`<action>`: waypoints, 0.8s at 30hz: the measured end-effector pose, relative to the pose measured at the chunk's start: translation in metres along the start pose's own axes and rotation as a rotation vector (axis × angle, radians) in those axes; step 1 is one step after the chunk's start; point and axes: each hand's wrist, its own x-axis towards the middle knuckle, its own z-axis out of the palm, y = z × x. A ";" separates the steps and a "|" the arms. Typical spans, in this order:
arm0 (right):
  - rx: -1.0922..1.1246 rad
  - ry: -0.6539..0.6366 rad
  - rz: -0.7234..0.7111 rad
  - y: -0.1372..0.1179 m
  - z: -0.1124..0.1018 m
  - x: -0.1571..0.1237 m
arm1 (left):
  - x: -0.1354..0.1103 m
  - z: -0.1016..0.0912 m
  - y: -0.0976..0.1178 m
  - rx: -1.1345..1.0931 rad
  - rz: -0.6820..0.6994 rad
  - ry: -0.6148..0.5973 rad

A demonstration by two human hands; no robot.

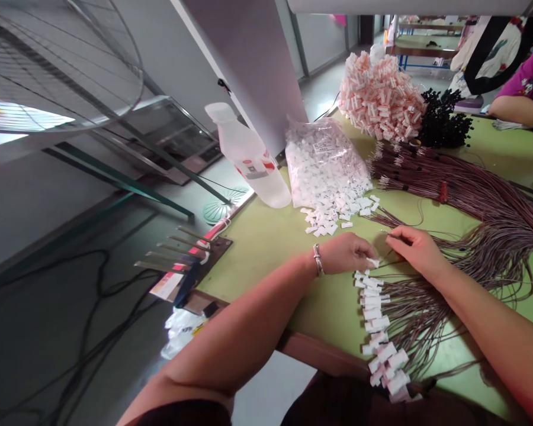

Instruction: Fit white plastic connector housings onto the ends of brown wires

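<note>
My left hand [350, 253], with a bracelet at the wrist, is closed on a small white connector housing [372, 262]. Close by on the right, my right hand [412, 247] pinches a thin dark wire [384, 232], its tip pointing toward the left hand. Below both hands runs a row of wires fitted with white connector housings [375, 313], their brown wires [420, 313] trailing right. Loose white housings [326, 220] lie spilled before an open clear plastic bag [326, 155] full of them.
A plastic bottle [253, 157] stands left of the bag. Behind are heaps of pinkish connectors [377, 97] and black parts [446, 118]. Bundled brown wires [479, 183] cover the right side. A pronged metal rack [195, 260] sits at the left edge. Another person's arm [522, 109] shows far right.
</note>
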 end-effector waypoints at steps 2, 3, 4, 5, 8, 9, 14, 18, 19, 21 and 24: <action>0.148 0.029 0.085 -0.001 -0.001 0.002 | -0.006 -0.009 0.001 0.069 0.146 -0.194; 0.199 0.048 0.128 -0.002 0.000 0.003 | -0.008 -0.014 0.002 0.105 0.191 -0.219; 0.235 0.068 0.166 -0.002 0.001 0.004 | -0.010 -0.019 0.002 0.154 0.197 -0.163; 0.259 0.082 0.193 -0.002 0.002 0.004 | -0.010 -0.023 0.002 0.222 0.161 -0.019; 0.277 0.104 0.214 -0.002 0.005 0.005 | -0.005 -0.030 -0.001 0.494 -0.068 0.526; 0.267 0.109 0.202 -0.002 0.005 0.005 | -0.002 -0.030 -0.003 0.580 -0.130 0.605; 0.168 0.153 0.106 0.001 0.007 0.006 | 0.007 -0.021 -0.010 0.799 -0.246 0.460; 0.142 0.149 0.114 -0.002 0.008 0.006 | 0.008 -0.020 -0.011 0.835 -0.259 0.434; 0.133 0.152 0.111 -0.004 0.008 0.006 | 0.008 -0.020 -0.011 0.842 -0.269 0.435; 0.101 0.156 0.092 -0.006 0.008 0.004 | 0.008 -0.022 -0.010 0.854 -0.285 0.452; 0.067 0.162 0.055 -0.009 0.008 0.003 | 0.008 -0.023 -0.009 0.859 -0.294 0.489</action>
